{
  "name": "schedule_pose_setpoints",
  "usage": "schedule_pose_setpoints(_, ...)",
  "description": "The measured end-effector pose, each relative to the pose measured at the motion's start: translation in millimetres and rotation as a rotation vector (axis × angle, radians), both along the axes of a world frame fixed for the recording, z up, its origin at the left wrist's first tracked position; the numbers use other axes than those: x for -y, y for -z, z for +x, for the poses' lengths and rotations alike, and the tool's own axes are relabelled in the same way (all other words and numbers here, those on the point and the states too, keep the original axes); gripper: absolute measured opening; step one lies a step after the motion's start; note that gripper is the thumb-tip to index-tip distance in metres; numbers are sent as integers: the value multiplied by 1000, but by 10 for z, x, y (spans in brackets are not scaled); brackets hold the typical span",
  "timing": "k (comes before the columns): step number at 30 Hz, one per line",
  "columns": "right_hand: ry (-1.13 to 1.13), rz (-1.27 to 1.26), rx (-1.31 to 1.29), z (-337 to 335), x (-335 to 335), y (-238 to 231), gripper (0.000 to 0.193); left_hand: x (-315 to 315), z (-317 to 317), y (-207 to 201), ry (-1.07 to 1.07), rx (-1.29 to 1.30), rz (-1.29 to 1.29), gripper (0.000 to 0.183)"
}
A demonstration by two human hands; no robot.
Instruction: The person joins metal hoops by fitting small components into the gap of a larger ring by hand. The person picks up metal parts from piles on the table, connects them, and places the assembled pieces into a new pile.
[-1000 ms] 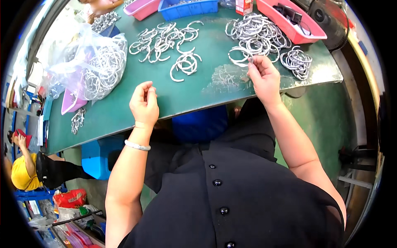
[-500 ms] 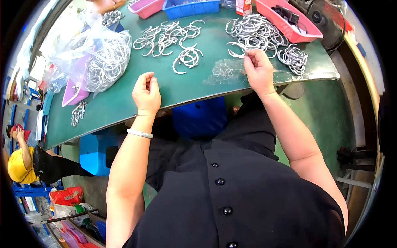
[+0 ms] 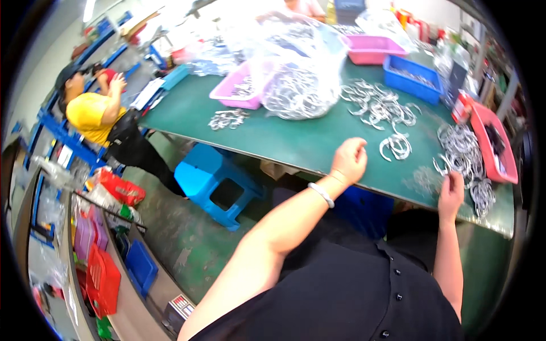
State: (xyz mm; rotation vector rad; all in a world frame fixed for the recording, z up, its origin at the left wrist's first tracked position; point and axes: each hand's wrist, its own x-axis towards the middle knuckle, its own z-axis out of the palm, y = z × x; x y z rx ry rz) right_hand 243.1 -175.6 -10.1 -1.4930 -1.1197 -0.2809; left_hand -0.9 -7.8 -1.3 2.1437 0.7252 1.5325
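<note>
My left hand [image 3: 350, 161] is held over the table's near edge, fingers curled in; whatever they may hold is hidden. A few silver C-shaped metal rings [image 3: 396, 147] lie just beyond it. Farther back spreads a looser heap of the same rings [image 3: 375, 103]. My right hand [image 3: 451, 196] is at the near side of a big tangled pile of silver rings [image 3: 462, 149], its fingers pinched together. I cannot make out anything between them. Beside that hand, to the right, sits a smaller bunch of rings [image 3: 483, 198].
A clear plastic bag of rings [image 3: 301, 91] leans against a pink tray [image 3: 234, 101] on the green table [image 3: 273, 139]. A blue tray [image 3: 412, 79] and a red-pink basket [image 3: 493, 142] hold parts. A blue stool [image 3: 207, 176] and a person in yellow [image 3: 94, 116] are at left.
The view has swung to the left, so the table and both hands appear farther right. My left hand stays curled and my right hand stays pinched by the big pile.
</note>
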Motion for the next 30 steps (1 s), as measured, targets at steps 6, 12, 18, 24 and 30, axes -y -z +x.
schedule_pose_setpoints(6,-62,-49,-85,102,1,121,11,34,-14,-32,48,-23,-179,14)
schedule_pose_setpoints(12,-106,2,-195,228,47,269,13,75,-5,-56,69,10,-209,14)
schedule_pose_setpoints(18,-271,6,-518,-109,-84,89,14,93,-1,-86,90,-31,-388,14)
schedule_pose_setpoints(24,-534,-36,-752,-745,-426,-268,9,112,3,-129,238,-52,-451,18)
schedule_pose_setpoints(30,-756,-46,-1058,-965,-693,-319,9,265,148,-141,600,228,-718,23)
